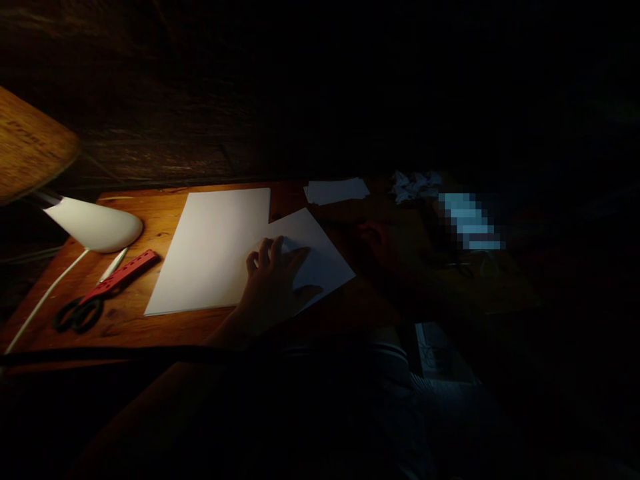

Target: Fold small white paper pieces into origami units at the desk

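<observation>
My left hand (pixel 273 270) lies with its fingers spread on a folded or smaller sheet of white paper (pixel 327 257), set at an angle. That sheet overlaps the right side of a larger stack of white paper (pixel 215 240). Just right of the angled sheet is my right hand (pixel 375 240), deep in shadow. Its fingers look curled; whatever they may hold is too dark to make out.
At the left stands a white desk lamp (pixel 95 223) with its cord. Black-handled scissors (pixel 83 313), a red slotted strip (pixel 123 275) and a white pen-like stick (pixel 113 265) lie nearby. Cut paper pieces (pixel 337 191) and crumpled paper (pixel 415 185) sit at the back of the wooden table (pixel 165 333).
</observation>
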A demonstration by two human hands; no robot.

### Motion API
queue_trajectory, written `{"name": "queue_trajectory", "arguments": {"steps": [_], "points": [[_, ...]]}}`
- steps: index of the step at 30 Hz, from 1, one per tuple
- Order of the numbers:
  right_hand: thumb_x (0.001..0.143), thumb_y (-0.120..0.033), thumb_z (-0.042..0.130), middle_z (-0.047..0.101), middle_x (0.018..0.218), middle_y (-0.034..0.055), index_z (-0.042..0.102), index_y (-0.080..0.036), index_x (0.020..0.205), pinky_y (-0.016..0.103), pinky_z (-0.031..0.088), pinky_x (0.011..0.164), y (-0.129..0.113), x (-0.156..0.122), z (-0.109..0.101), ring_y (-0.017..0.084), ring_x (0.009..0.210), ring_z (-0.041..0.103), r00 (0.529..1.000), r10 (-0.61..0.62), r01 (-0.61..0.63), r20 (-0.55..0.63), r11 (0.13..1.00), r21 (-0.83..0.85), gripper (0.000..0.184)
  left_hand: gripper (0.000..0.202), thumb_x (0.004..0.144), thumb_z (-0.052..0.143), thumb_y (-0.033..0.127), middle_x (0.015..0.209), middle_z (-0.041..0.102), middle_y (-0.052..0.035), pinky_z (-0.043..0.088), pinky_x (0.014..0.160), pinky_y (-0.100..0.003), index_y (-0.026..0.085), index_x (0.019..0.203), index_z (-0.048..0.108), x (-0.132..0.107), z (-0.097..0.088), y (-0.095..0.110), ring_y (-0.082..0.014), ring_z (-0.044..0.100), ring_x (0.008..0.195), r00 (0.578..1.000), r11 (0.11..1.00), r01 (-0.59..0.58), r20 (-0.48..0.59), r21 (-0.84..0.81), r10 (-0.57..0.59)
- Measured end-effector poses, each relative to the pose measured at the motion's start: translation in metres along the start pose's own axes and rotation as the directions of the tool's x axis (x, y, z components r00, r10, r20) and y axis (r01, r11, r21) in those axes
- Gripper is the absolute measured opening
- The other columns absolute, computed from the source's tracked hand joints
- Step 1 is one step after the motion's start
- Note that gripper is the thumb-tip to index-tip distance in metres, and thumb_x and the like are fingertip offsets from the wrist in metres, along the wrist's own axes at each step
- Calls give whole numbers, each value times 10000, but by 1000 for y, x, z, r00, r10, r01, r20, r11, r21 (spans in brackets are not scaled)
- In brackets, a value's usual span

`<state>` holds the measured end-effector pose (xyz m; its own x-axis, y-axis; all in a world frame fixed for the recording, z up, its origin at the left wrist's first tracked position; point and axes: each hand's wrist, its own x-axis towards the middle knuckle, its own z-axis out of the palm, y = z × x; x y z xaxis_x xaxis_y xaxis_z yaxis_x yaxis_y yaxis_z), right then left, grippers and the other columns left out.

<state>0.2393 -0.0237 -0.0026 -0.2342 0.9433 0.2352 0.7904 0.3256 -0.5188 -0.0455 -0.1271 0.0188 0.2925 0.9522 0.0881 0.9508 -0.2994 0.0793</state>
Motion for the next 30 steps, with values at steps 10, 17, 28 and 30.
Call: {"name": "queue_trajectory", "arguments": {"steps": [10, 17, 28, 30], "points": [[1025, -207, 622, 739, 1169, 127, 792, -203, 1149, 411, 528, 973, -10, -2, 1, 287, 1094, 702, 998, -46, 46, 33, 999, 17, 210, 857, 904, 685, 769, 1722, 390, -195, 365, 1192, -771, 365, 1633, 484, 1, -1, -1, -559, 329, 1572, 1000, 1000, 10, 2, -3, -10], [1035, -175, 620, 726, 1154, 126, 789, -177, 1154, 386, 504, 973, -29, 12, 9, 269, 1074, 679, 988, -133, 133, 74, 991, 9, 207, 827, 910, 689, 760, 1714, 385, -202, 375, 1185, -767, 357, 1610, 513, 1, -1, -2, -551, 329, 1570, 1000, 1000, 5, 0, 5, -5], [1036, -190, 615, 713, 1158, 114, 786, -199, 1128, 379, 504, 974, -41, 32, 30, 262, 1094, 675, 991, -127, 127, 35, 992, 5, 194, 830, 904, 704, 750, 1701, 390, -208, 378, 1187, -759, 349, 1607, 519, 2, -3, -1, -543, 334, 1566, 1000, 1000, 9, 1, 2, -9], [1041, -193, 601, 721, 1169, 117, 786, -200, 1130, 386, 508, 972, -34, 33, 29, 265, 1089, 677, 996, -84, 84, 6, 996, -11, 206, 843, 897, 709, 758, 1699, 385, -214, 379, 1183, -760, 346, 1608, 520, 2, -3, -1, -546, 334, 1565, 1000, 1000, 11, 12, 2, -11]]}}
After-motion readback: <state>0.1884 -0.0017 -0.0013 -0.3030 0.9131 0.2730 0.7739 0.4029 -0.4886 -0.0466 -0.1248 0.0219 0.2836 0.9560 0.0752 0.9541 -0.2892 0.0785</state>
